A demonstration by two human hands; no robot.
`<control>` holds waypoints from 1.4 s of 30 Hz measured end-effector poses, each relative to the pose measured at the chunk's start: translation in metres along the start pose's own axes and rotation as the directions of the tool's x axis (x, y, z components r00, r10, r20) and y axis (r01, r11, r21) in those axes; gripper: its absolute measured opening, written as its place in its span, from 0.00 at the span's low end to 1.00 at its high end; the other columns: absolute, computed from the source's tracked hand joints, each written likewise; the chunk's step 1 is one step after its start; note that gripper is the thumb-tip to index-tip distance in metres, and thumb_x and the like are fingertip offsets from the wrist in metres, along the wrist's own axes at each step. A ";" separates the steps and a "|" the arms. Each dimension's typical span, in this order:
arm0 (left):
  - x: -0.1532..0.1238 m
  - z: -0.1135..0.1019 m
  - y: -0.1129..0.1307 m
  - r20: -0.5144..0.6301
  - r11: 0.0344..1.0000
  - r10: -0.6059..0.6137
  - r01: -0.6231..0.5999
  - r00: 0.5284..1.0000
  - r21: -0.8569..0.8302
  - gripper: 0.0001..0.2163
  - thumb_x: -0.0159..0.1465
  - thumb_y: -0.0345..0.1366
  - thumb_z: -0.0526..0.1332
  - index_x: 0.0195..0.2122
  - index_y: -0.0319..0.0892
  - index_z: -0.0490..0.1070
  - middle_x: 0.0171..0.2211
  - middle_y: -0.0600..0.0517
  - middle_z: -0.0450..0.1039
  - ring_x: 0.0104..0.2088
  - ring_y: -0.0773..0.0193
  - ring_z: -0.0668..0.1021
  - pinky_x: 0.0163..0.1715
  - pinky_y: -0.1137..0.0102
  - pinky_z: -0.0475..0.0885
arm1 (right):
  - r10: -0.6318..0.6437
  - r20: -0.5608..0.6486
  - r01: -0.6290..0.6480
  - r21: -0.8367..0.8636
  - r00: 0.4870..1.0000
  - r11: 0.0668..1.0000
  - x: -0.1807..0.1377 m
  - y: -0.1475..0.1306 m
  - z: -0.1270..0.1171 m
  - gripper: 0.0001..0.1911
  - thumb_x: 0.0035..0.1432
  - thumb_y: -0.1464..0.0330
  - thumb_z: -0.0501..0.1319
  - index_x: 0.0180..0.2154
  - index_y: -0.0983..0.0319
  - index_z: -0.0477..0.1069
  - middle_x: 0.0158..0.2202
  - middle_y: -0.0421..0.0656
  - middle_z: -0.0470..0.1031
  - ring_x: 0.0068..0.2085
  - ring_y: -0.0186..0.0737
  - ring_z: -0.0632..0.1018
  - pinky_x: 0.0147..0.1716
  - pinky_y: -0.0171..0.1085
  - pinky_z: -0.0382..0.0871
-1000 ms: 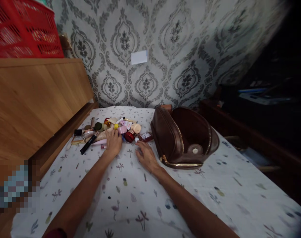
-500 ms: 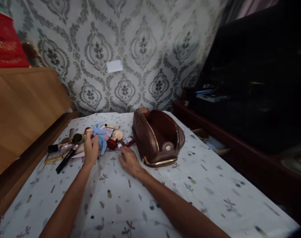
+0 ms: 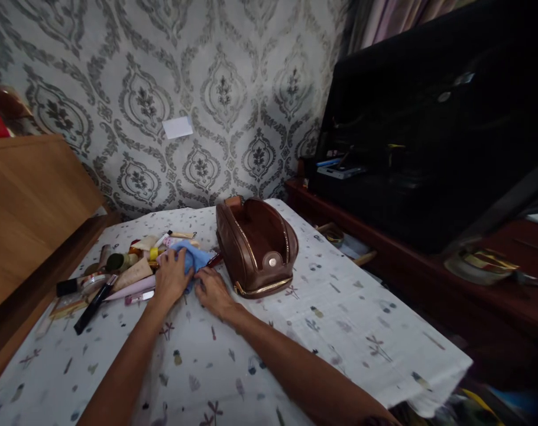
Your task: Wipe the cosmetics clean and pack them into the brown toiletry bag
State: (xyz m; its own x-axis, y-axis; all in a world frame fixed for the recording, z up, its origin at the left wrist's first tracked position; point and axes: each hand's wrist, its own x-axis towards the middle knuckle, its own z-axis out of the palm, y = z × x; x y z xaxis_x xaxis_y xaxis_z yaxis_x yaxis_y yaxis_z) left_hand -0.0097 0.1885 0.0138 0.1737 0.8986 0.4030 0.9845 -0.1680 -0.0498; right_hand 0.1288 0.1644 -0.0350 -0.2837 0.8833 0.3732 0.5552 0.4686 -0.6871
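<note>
A small blue cloth (image 3: 194, 258) lies on the patterned white sheet (image 3: 260, 349), between both hands. My left hand (image 3: 170, 278) rests on the cloth's left side with fingers curled over it. My right hand (image 3: 211, 291) touches its lower right edge, fingers bent. Just left of the hands is a heap of cosmetics (image 3: 118, 269): tubes, small bottles, a black mascara-like stick (image 3: 93, 305). An open brown zip pouch (image 3: 255, 247) stands right of the hands, its inside showing a round lid.
A wooden headboard (image 3: 25, 201) runs along the left. Patterned wallpaper with a white card (image 3: 177, 127) is behind. A dark wooden shelf (image 3: 406, 248) with a large black screen (image 3: 428, 130) and small items is on the right. The sheet's edge drops at bottom right.
The view swung right. My left hand lifted a blue cloth out of the cosmetics pile, then brought it down on the sheet; my right hand moved in to touch it.
</note>
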 end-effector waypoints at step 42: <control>-0.048 0.014 -0.052 -0.171 0.722 -0.119 -0.033 0.978 -0.691 0.20 0.57 0.34 0.64 0.51 0.43 0.68 0.45 0.48 0.64 0.48 0.54 0.73 0.51 0.59 0.71 | -0.092 -0.090 0.076 -0.163 0.992 0.984 0.040 0.017 0.024 0.21 0.51 0.75 0.57 0.48 0.63 0.73 0.54 0.50 0.69 0.58 0.52 0.63 0.61 0.52 0.55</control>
State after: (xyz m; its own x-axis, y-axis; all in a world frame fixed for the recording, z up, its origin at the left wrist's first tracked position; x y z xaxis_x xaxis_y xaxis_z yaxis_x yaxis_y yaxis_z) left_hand -0.0686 0.1598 -0.0161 0.0490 0.8293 0.5566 0.6895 -0.4313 0.5818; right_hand 0.1085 0.2083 -0.0467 -0.2615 0.8318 0.4896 0.6517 0.5264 -0.5461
